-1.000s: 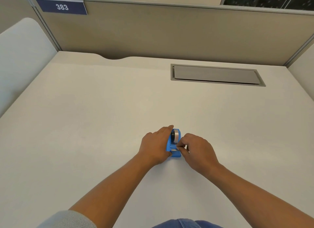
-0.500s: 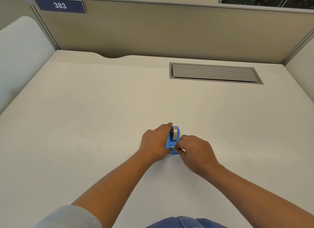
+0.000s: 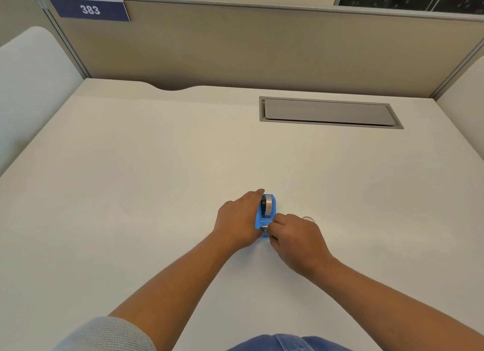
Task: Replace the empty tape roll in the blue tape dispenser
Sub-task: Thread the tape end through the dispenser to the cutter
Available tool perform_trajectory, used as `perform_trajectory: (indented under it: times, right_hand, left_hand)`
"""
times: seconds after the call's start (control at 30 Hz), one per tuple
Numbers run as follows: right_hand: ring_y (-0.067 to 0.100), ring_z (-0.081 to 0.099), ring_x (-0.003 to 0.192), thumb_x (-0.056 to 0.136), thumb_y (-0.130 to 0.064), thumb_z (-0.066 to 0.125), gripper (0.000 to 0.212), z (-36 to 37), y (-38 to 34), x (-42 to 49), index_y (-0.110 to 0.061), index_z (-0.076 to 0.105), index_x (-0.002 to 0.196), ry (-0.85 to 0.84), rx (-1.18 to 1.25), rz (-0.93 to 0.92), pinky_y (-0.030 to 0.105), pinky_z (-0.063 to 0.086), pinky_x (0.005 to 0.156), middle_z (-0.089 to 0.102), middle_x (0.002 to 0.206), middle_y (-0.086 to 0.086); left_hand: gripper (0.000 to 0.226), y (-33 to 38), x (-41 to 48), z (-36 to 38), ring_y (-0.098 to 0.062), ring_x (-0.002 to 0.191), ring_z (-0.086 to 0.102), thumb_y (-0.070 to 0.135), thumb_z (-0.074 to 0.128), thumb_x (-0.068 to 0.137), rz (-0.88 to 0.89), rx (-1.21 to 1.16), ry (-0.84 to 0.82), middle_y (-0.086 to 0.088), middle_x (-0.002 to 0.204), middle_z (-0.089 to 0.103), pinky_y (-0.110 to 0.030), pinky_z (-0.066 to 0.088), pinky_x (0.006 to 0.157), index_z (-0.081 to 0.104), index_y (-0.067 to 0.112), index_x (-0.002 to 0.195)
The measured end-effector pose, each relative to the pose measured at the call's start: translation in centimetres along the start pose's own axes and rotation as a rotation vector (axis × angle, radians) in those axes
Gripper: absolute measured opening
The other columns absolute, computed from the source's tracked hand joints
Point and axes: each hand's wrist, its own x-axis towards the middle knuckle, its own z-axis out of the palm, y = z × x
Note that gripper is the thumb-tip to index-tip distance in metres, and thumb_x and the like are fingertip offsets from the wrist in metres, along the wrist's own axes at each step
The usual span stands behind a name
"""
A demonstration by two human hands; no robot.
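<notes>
The blue tape dispenser [image 3: 273, 211] stands on the white desk [image 3: 131, 193], with a grey tape roll [image 3: 268, 206] on a black hub sitting in it. My left hand [image 3: 239, 219] wraps the dispenser's left side and holds it down. The thumb and fingers of my right hand [image 3: 296, 239] are pinched together at the near cutter end, apparently on the tape end, which is too small to see clearly. A pale ring-shaped thing [image 3: 309, 217], possibly the empty roll, peeks out behind my right hand.
A grey cable hatch [image 3: 327, 112] is set into the desk at the back right. Beige partition walls [image 3: 262, 49] close the back and sides, with a blue sign reading 383 [image 3: 90, 9] at top left.
My right fingers have stayed pinched at the cutter end and shifted only slightly. My left hand keeps its hold on the dispenser.
</notes>
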Motion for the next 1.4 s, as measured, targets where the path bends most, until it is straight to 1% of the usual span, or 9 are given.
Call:
perform_trajectory:
  times: [0.27,0.47,0.57,0.63,0.8,0.9,1.13,1.3,1.4]
  right_hand:
    - [0.020,0.046,0.043,0.062,0.000,0.080,0.022,1.0,0.4,0.1,-0.013,0.062,0.061,0.031,-0.130,-0.090,0.025,0.023,0.042,0.055,0.055,0.003]
    - [0.021,0.048,0.045,0.056,-0.001,0.081,0.025,1.9,0.9,-1.0,-0.014,0.061,0.059,-0.022,-0.147,-0.033,0.026,0.022,0.041,0.055,0.057,0.001]
    - [0.020,0.058,0.054,0.066,-0.013,0.080,0.012,2.2,1.2,-1.7,-0.017,0.069,0.068,-0.071,-0.062,0.083,0.026,0.034,0.039,0.061,0.064,-0.003]
    - [0.017,0.062,0.069,0.077,-0.023,0.072,0.004,2.2,1.5,-2.0,-0.023,0.072,0.081,-0.069,0.057,0.224,0.029,0.042,0.048,0.065,0.078,-0.007]
    - [0.006,0.057,0.073,0.077,-0.033,0.073,0.021,1.9,1.5,-1.6,-0.033,0.059,0.092,-0.025,0.450,0.495,0.021,0.047,0.063,0.060,0.086,-0.017]
    - [0.005,0.062,0.075,0.078,-0.035,0.075,0.024,1.9,1.0,-1.0,-0.030,0.064,0.098,-0.016,0.555,0.507,0.021,0.050,0.069,0.064,0.089,-0.016]
    - [0.007,0.062,0.070,0.079,-0.028,0.077,0.012,2.4,0.7,0.0,-0.023,0.067,0.083,0.013,0.549,0.535,0.021,0.051,0.062,0.065,0.077,-0.010]
    - [0.006,0.059,0.066,0.079,-0.028,0.078,0.014,2.7,1.1,0.1,-0.024,0.065,0.081,-0.006,0.507,0.499,0.012,0.041,0.058,0.064,0.075,-0.009]
    - [0.005,0.058,0.065,0.080,-0.028,0.078,0.014,2.7,1.2,0.1,-0.023,0.065,0.080,-0.011,0.495,0.491,0.012,0.040,0.057,0.064,0.075,-0.009]
  left_hand:
    - [0.090,0.0,0.1,0.0,-0.021,0.117,0.055,0.043,0.076,0.073,-0.007,-0.006,-0.012,0.004,0.144,0.046,-0.036,0.046,0.091,0.026,0.023,0.146]
    - [0.092,-0.1,0.1,0.1,-0.021,0.116,0.055,0.041,0.077,0.071,-0.015,-0.021,-0.009,0.005,0.143,0.047,-0.036,0.047,0.089,0.026,0.024,0.146]
    - [0.093,-0.3,0.2,0.2,-0.021,0.116,0.055,0.041,0.078,0.069,-0.019,-0.017,-0.007,0.005,0.143,0.047,-0.036,0.047,0.090,0.026,0.025,0.145]
    - [0.094,-0.3,0.2,0.2,-0.021,0.116,0.055,0.041,0.079,0.069,-0.020,-0.012,-0.009,0.005,0.143,0.047,-0.037,0.047,0.090,0.026,0.025,0.145]
    - [0.095,-0.3,0.1,0.3,-0.021,0.119,0.054,0.042,0.080,0.068,-0.029,-0.023,-0.005,0.005,0.143,0.047,-0.036,0.047,0.091,0.027,0.025,0.145]
    - [0.093,-0.2,0.1,0.3,-0.021,0.116,0.056,0.044,0.079,0.069,-0.020,-0.042,0.003,0.004,0.141,0.049,-0.036,0.048,0.089,0.029,0.024,0.144]
    - [0.095,-0.2,0.1,0.5,-0.021,0.116,0.056,0.044,0.080,0.068,-0.016,-0.030,0.004,0.004,0.141,0.049,-0.036,0.049,0.088,0.027,0.024,0.145]
    - [0.095,-0.2,0.1,0.6,-0.022,0.116,0.056,0.044,0.080,0.068,-0.020,-0.045,0.010,0.003,0.141,0.049,-0.037,0.049,0.089,0.028,0.023,0.145]
    - [0.095,-0.2,0.0,0.6,-0.022,0.115,0.057,0.043,0.081,0.068,-0.021,-0.054,0.015,0.003,0.141,0.050,-0.037,0.049,0.089,0.029,0.023,0.145]
